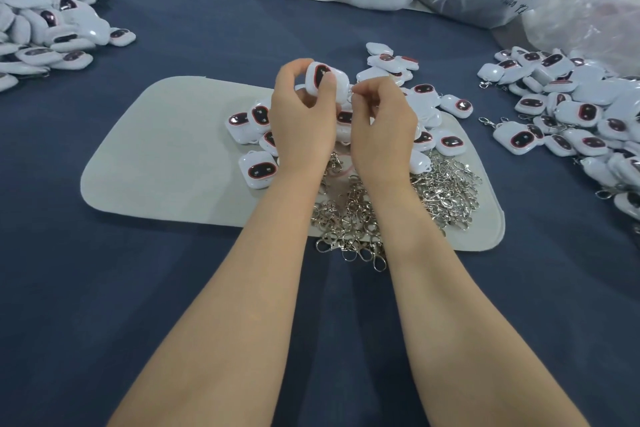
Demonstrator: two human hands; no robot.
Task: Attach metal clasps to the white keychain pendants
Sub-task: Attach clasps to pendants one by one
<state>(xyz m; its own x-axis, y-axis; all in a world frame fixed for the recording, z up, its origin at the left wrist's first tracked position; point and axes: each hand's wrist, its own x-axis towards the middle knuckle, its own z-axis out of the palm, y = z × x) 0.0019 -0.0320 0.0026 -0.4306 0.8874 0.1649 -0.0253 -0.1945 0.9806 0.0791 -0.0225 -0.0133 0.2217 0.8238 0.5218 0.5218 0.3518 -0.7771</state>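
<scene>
White pendant (323, 78) gripped in the left hand (304, 121), centre; right hand (381, 125) pinches a barely visible metal clasp (352, 90) at its edge.
Clasped pendants (512, 139) pile at 3 o'clock; many bare ones (258, 170) and loose clasps (446, 191) lie at 6 o'clock, undone.

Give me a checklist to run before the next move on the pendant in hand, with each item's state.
1. Pendant held firmly: left hand grips the white pendant between thumb and fingers, raised above the mat. Ok.
2. Clasp in the right hand: its fingertips pinch at the pendant's edge, but what they hold is hidden. Cannot tell.
3. Pendant's loop turned toward the right hand: covered by fingers. Cannot tell.
4. Clasp supply: pile of loose clasps lies on the mat's near edge, under the wrists. Ok.
5. More pendants waiting: unclasped pendants lie on the mat. Ok.
6. Drop-off spot: pile of clasped pendants lies to the right. Ok.
</scene>
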